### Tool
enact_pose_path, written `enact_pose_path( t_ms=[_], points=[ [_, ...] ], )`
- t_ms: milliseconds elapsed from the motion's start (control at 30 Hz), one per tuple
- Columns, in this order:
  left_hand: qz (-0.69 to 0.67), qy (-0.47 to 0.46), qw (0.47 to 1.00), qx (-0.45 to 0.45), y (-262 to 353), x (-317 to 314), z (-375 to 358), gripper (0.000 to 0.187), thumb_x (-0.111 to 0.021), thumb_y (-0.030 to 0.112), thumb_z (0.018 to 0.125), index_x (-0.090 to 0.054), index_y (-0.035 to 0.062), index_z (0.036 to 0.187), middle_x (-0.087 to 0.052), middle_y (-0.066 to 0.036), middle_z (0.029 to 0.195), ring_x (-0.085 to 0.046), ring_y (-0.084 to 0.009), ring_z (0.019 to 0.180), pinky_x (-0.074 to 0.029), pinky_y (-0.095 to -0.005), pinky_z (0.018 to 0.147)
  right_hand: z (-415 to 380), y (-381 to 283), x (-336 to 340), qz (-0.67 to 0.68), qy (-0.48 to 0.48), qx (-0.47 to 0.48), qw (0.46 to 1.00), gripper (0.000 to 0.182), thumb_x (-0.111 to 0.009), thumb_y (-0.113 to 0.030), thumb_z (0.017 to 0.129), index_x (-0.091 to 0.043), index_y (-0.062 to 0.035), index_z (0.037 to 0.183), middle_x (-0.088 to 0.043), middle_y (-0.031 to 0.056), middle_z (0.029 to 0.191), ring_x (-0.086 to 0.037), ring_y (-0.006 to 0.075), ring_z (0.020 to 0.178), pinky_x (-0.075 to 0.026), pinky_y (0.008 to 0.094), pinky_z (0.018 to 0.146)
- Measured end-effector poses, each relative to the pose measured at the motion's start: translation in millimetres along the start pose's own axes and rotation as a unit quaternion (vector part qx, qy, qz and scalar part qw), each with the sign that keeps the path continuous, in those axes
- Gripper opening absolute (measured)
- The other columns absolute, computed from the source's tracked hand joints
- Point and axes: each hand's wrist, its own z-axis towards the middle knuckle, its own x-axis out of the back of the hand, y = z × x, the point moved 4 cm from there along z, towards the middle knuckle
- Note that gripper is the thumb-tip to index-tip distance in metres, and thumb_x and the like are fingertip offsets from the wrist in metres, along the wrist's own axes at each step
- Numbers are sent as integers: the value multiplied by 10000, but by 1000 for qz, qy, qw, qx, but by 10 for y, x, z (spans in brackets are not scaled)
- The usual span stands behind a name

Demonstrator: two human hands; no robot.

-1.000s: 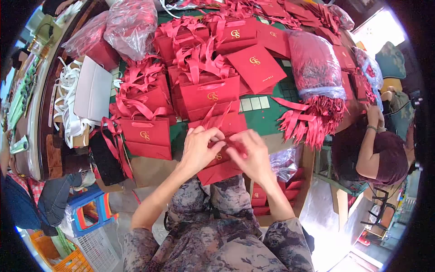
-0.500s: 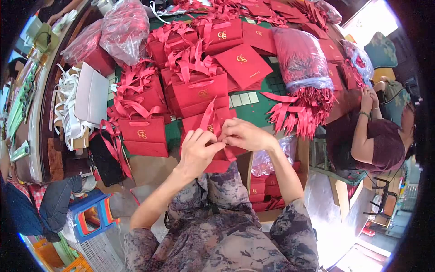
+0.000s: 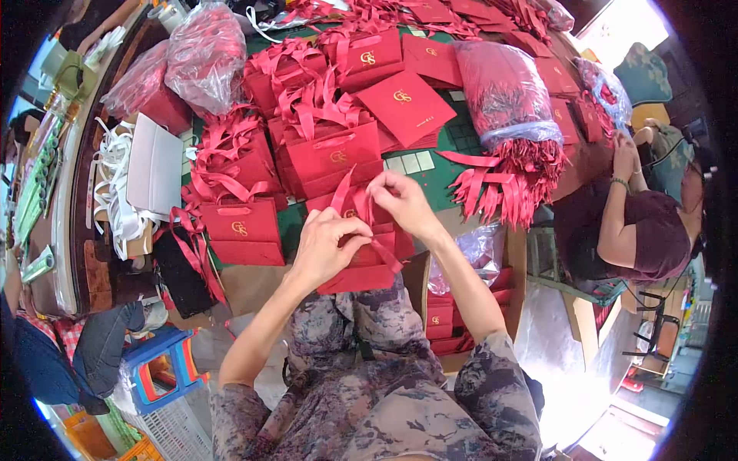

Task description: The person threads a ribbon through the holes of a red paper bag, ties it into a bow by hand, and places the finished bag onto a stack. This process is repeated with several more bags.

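Note:
A red gift bag [image 3: 350, 281] with a gold emblem lies at the table's near edge, above my lap, partly covered by my hands. Its red ribbon [image 3: 344, 190] stands up in a strip between them, and another end hangs toward the lower right. My left hand [image 3: 327, 246] is closed in a pinch on the ribbon over the bag. Higher and to the right, my right hand [image 3: 405, 203] pinches another stretch of the same ribbon. Just beyond stand finished-looking red bags [image 3: 338, 159] with ribbon handles.
Flat red bags [image 3: 406, 107] are stacked on the green mat [image 3: 430, 188]. A plastic-wrapped ribbon bundle [image 3: 507, 100] lies to the right. White cords and a white box [image 3: 154, 165] are at left. An open carton [image 3: 513, 307] stands below right. A co-worker [image 3: 638, 223] sits at far right.
My right hand has moved up and away from my left, drawing ribbon with it. My left hand has shifted slightly down and left. The view has moved a little.

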Motion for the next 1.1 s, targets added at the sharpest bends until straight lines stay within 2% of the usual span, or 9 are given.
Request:
enact_pose_path(
  t_ms=[233, 400, 567, 633, 700, 767, 867, 1033, 1100],
  points=[
    [-15, 50, 996, 68, -319, -45, 165, 147, -803, 150, 794, -709, 84, 887, -722, -41, 829, -686, -202, 783, -499, -340, 742, -273, -374, 190, -210, 197, 46, 957, 135, -721, -131, 908, -641, -26, 880, -606, 67, 862, -598, 171, 821, -483, 307, 761],
    [-41, 53, 992, 103, -482, -86, 257, 170, -797, 158, 797, -697, 80, 911, -717, -41, 837, -677, -203, 801, -499, -352, 752, -784, -468, 42, -445, 79, 118, 884, 244, -811, -191, 795, -627, -35, 836, -582, 101, 830, -589, 281, 790, -481, 365, 697],
    [113, 177, 977, 21, -176, -60, 130, 205, -793, 187, 795, -695, 110, 958, -677, -45, 947, -597, -249, 905, -401, -397, 860, -856, -223, 149, -287, 99, -54, 951, 241, -762, -243, 870, -621, -48, 849, -613, 105, 754, -598, 299, 644, -490, 394, 616],
    [83, 181, 980, 16, 67, -34, -19, 222, -787, 178, 803, -690, 108, 991, -668, -57, 957, -602, -256, 919, -421, -392, 856, -768, -229, 163, -247, 98, -53, 963, 238, -718, -247, 931, -609, -47, 863, -624, 59, 684, -565, 219, 516, -453, 340, 527],
    [-98, 90, 987, 88, 184, -193, -211, 291, -754, 164, 856, -670, 86, 1124, -666, -66, 950, -620, -208, 903, -487, -343, 817, -645, -130, 103, 38, 55, -183, 981, 223, -674, -246, 981, -596, -51, 904, -595, -4, 660, -541, 101, 513, -402, 263, 478],
    [-262, -35, 945, 194, 298, -354, -343, 363, -707, 199, 926, -604, 44, 1238, -656, -58, 949, -611, -142, 846, -498, -308, 760, -550, -279, -72, 109, 61, -228, 965, 200, -649, -233, 1002, -583, -51, 949, -570, -39, 664, -513, 31, 517, -365, 206, 444],
    [-366, -4, 915, 170, 156, -699, -507, 360, -568, 256, 1024, -506, 21, 1290, -663, -72, 946, -609, -118, 822, -503, -291, 737, -450, -167, -237, 188, 64, -193, 961, 176, -641, -214, 1002, -581, -56, 952, -578, -18, 666, -479, 45, 463, -380, 208, 421],
    [-483, -133, 814, 295, 7, -606, -723, 384, -385, 356, 1095, -565, 48, 1239, -659, -48, 880, -614, -121, 854, -449, -246, 672, -422, -238, -177, 102, 115, -147, 977, 145, -624, -215, 1014, -595, -78, 980, -592, -33, 741, -514, 30, 557, -381, 190, 433],
    [-680, -103, 639, 344, -78, -625, -772, 460, -375, 413, 1090, -586, 32, 1237, -707, -91, 998, -644, -172, 927, -474, -295, 784, -518, -384, -115, -152, 205, -3, 967, 211, -742, -141, 905, -607, -38, 1031, -631, 76, 926, -622, 153, 787, -512, 278, 649]
  ],
)
